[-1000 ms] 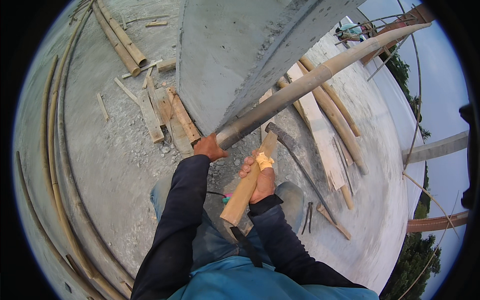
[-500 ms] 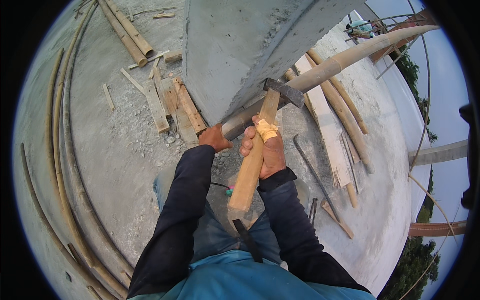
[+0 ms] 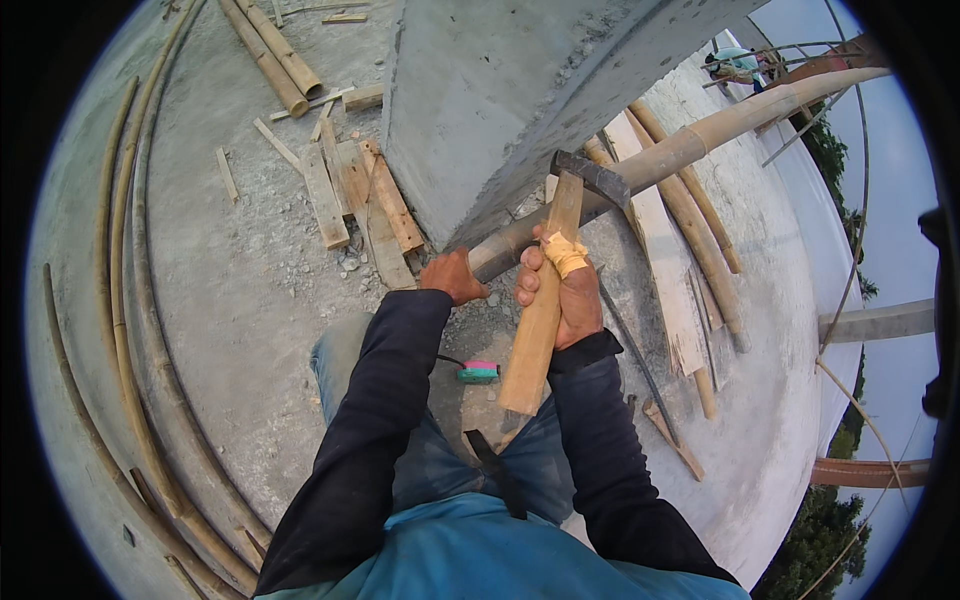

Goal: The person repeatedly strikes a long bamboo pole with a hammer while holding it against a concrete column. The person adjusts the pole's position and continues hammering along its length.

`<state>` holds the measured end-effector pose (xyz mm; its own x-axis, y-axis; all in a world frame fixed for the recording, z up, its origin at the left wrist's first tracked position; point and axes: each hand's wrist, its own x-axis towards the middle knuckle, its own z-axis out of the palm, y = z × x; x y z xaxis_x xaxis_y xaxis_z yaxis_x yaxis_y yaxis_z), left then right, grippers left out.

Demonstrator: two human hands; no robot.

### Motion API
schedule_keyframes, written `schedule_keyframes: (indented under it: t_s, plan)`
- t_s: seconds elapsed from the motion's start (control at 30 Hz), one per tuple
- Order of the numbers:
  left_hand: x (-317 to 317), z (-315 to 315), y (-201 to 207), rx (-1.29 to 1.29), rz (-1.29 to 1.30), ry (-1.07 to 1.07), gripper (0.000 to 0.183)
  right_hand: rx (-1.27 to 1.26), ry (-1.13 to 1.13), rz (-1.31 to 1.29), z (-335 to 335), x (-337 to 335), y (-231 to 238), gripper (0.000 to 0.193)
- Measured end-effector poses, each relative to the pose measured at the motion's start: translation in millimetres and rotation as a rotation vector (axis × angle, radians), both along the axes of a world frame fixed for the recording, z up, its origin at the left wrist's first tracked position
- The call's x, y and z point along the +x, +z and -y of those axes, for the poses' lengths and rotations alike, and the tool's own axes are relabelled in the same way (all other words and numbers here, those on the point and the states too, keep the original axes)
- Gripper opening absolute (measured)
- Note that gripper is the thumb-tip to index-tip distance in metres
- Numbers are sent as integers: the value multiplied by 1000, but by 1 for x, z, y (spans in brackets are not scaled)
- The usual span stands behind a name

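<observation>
My right hand (image 3: 572, 300), with a yellow wrapping on it, is closed round the thick wooden handle of a hammer (image 3: 535, 340). The dark metal head of this hammer (image 3: 592, 177) appears over a long bamboo pole (image 3: 690, 145); I cannot tell whether they touch. At the pole's near end, my left hand (image 3: 455, 277) is closed, its thumb against the end and its other fingertips partly hidden. The pole runs past the foot of a grey concrete column (image 3: 470, 110) and out to the upper right.
Wood offcuts (image 3: 325, 195) and rubble lie left of the column. On the right are a pale plank (image 3: 665, 270), bamboo lengths and a dark metal bar (image 3: 640, 350). A pink and green object (image 3: 479, 371) sits between my knees. Long bamboo poles (image 3: 150, 300) curve along the left.
Both hands, the hammer and the surroundings appear shifted slightly right in the picture. The pink and green object now shows more fully. My holds look the same.
</observation>
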<state>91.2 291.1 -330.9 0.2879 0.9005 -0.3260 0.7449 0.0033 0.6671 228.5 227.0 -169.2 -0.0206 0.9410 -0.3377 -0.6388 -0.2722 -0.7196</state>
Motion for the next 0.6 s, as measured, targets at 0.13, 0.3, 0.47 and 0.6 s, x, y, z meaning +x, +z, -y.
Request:
schedule_keyframes:
  t_s: [0.13, 0.3, 0.47, 0.6]
  plan:
    - [6, 8, 6, -41, -36, -30, 75, 3, -19, 183, 5, 22, 9, 27]
    - [15, 15, 2, -23, -4, -29, 78, 36, 26, 401, 25, 55, 24, 28]
    - [13, 15, 2, 43, -3, -24, 77, -18, 87, 611, 44, 90, 36, 33]
    - [11, 20, 3, 51, -21, -8, 78, -61, 31, 668, 47, 106, 46, 30]
